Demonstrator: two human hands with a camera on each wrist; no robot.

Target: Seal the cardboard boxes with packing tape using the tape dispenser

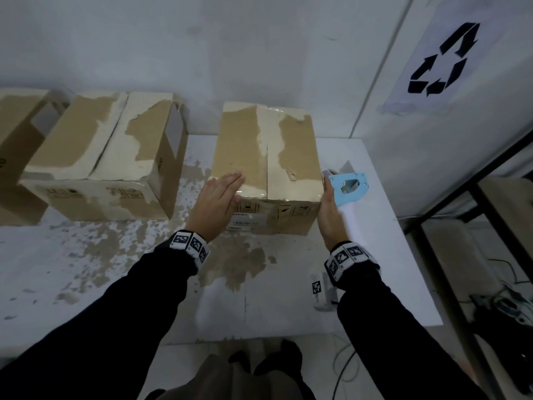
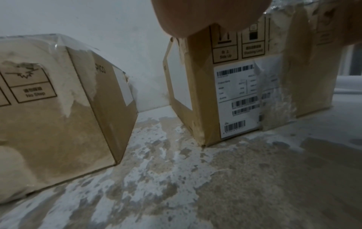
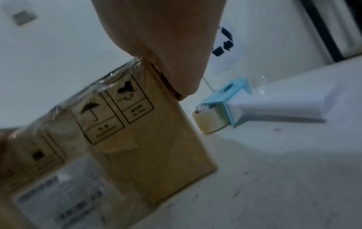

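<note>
A cardboard box (image 1: 265, 166) with its flaps down and clear tape over the front top edge stands mid-table. My left hand (image 1: 222, 194) lies flat on its near-left top corner, thumb on the front face; its palm (image 2: 205, 15) shows above the box's labelled front (image 2: 245, 93). My right hand (image 1: 328, 206) presses, fingers straight, against the box's right side (image 3: 147, 147). The blue and white tape dispenser (image 1: 349, 186) lies on the table just right of that hand, untouched. Its tape roll (image 3: 211, 122) faces the box.
A second box (image 1: 109, 157) stands to the left with a narrow gap between, and a third (image 1: 17, 145) is at the far left. A small white device (image 1: 321, 290) lies by my right wrist. The table's right edge (image 1: 418, 255) borders a black frame.
</note>
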